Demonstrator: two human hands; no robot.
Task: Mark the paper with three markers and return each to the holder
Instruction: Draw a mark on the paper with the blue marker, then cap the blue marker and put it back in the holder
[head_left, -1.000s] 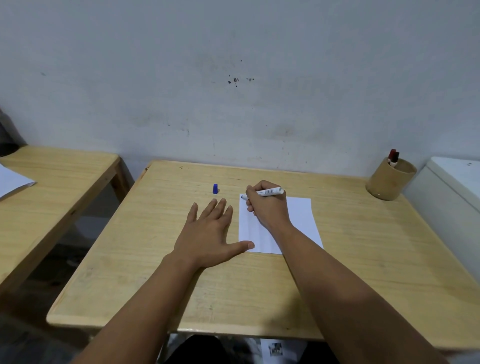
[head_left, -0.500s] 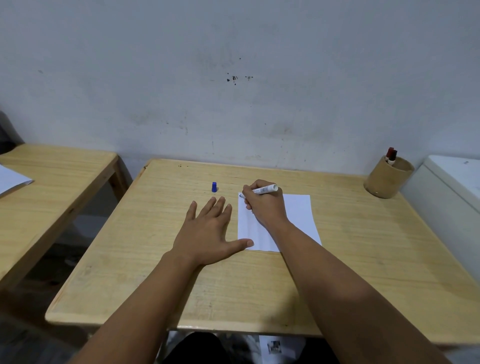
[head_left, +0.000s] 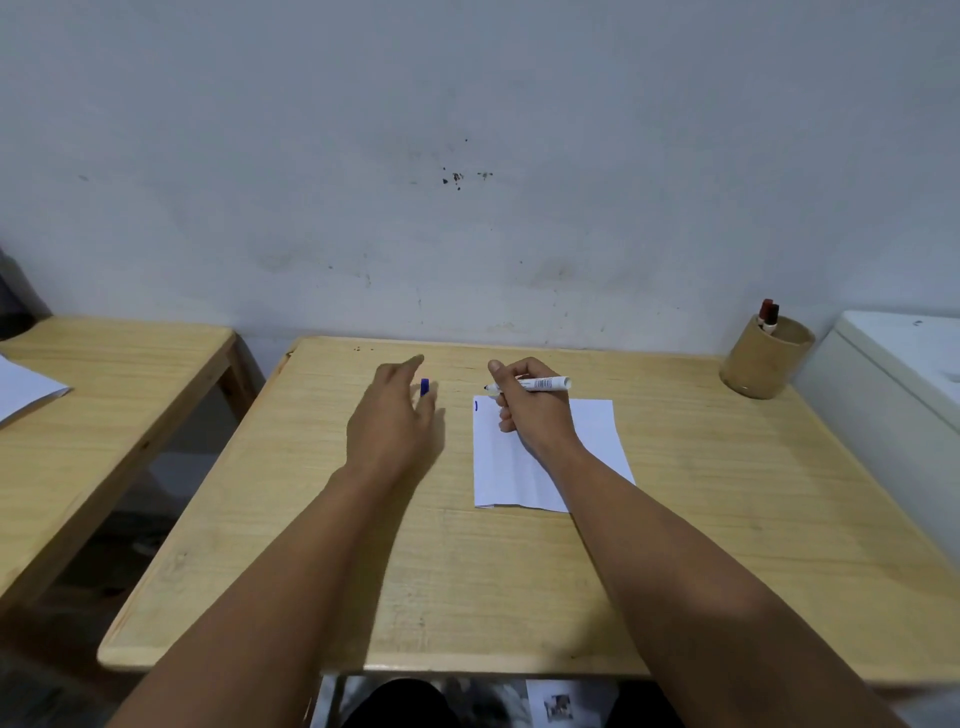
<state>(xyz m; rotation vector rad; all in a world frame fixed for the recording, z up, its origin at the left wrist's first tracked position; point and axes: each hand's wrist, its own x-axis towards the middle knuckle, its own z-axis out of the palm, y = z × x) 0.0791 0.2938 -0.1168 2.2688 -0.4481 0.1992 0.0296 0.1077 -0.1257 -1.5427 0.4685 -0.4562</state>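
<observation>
A white sheet of paper (head_left: 597, 447) lies on the wooden table (head_left: 467, 571), with a short blue mark (head_left: 476, 407) at its far left corner. My right hand (head_left: 530, 410) grips a white uncapped marker (head_left: 540, 384) just above the paper's far edge, its tip pointing left. The blue cap (head_left: 425, 387) stands on the table left of the paper. My left hand (head_left: 395, 415) hovers at the cap, fingers apart around it, holding nothing. A tan cylindrical holder (head_left: 763, 364) at the far right corner holds two markers (head_left: 768, 314), one red-capped and one dark-capped.
A second wooden table (head_left: 104, 415) stands to the left across a gap, with a white sheet (head_left: 21, 389) on it. A white box-like unit (head_left: 893, 384) adjoins the table's right side. A grey wall runs behind.
My left hand lifted off the table beside the paper and moved forward to the blue cap. My right hand raised the marker off the paper, leaving a blue mark.
</observation>
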